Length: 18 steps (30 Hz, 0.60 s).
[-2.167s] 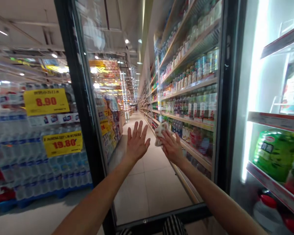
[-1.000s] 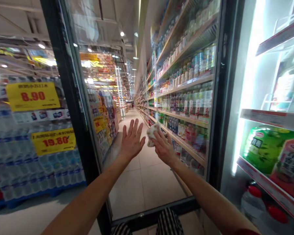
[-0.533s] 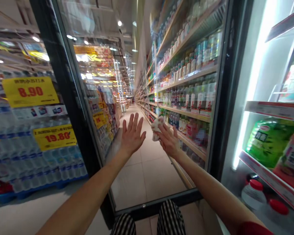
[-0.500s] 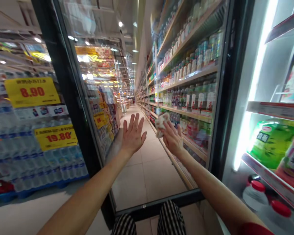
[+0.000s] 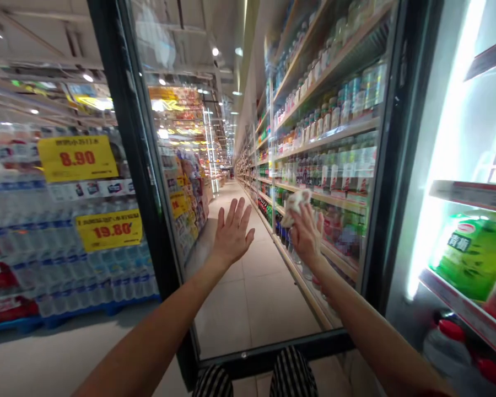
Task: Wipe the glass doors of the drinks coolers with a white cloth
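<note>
A glass door [image 5: 219,309] in a black frame stands in front of me, swung out from a lit cooler. Against the glass my left hand [image 5: 233,231] lies flat with its fingers spread, holding nothing. A crumpled whitish cloth [image 5: 296,205] is under the fingers of my right hand [image 5: 307,234], pressed to the pane on the right half of the door. Part of the cloth is hidden by those fingers. Both arms reach up from the lower corners.
At the right, the cooler's shelves hold a green pouch [image 5: 469,253] and red-capped jugs [image 5: 450,342]. Stacked water bottles [image 5: 62,264] with yellow price signs [image 5: 77,159] stand at the left. Bottle shelves and an aisle show in the glass. My knees [image 5: 293,372] are close to the door's bottom rail.
My right hand and the cloth have shifted right over the glass. The left hand keeps its spread pose, slightly further right in view. The whole view has turned a little left.
</note>
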Each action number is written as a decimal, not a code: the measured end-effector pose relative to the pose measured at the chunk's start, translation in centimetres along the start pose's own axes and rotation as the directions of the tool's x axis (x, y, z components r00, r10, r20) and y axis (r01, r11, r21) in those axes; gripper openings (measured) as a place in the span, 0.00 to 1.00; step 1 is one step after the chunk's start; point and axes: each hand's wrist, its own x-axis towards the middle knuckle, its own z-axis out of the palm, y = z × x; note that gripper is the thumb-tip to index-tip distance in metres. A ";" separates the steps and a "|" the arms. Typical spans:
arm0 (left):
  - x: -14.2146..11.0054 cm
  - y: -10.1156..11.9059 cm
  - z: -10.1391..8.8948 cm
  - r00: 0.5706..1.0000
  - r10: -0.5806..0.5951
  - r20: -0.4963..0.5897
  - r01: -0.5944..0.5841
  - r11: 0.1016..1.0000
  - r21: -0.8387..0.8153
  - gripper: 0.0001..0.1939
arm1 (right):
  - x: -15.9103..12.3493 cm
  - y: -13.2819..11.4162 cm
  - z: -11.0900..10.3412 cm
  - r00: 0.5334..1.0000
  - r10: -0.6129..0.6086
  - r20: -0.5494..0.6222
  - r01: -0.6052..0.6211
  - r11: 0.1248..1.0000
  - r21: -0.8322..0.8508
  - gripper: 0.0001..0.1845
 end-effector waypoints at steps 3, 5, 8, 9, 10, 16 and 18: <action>-0.1 0.1 -0.2 1.000 -0.004 -0.014 0.004 1.000 -0.023 0.33 | 1.6 0.5 0.1 0.955 0.271 -0.120 -0.273 0.962 -0.004 0.25; 0.0 0.7 -0.5 0.999 -0.018 -0.050 0.014 0.997 -0.079 0.32 | 1.7 -1.0 0.3 0.974 0.219 -0.059 -0.216 0.975 0.048 0.25; 0.4 2.4 -1.0 0.991 0.066 -0.117 -0.094 0.964 -0.250 0.31 | 1.1 -4.3 0.6 0.997 0.029 0.065 -0.040 0.983 0.181 0.28; 0.6 3.1 -1.0 0.985 0.110 -0.133 -0.147 0.938 -0.315 0.30 | 0.9 -5.1 0.7 0.997 0.003 0.078 -0.020 0.975 0.223 0.29; 0.8 3.7 -0.9 0.979 0.143 -0.143 -0.187 0.910 -0.369 0.30 | 0.8 -5.6 0.7 0.996 -0.006 0.089 -0.018 0.965 0.261 0.29; 2.1 6.0 1.4 0.984 0.117 -0.131 -0.155 0.933 -0.326 0.28 | 1.7 -2.8 0.5 0.999 0.027 0.044 -0.039 0.953 0.302 0.30; 2.3 5.7 2.0 0.982 0.125 -0.145 -0.154 0.964 -0.218 0.25 | 2.0 -1.4 0.6 0.991 0.128 -0.047 -0.117 0.976 0.185 0.29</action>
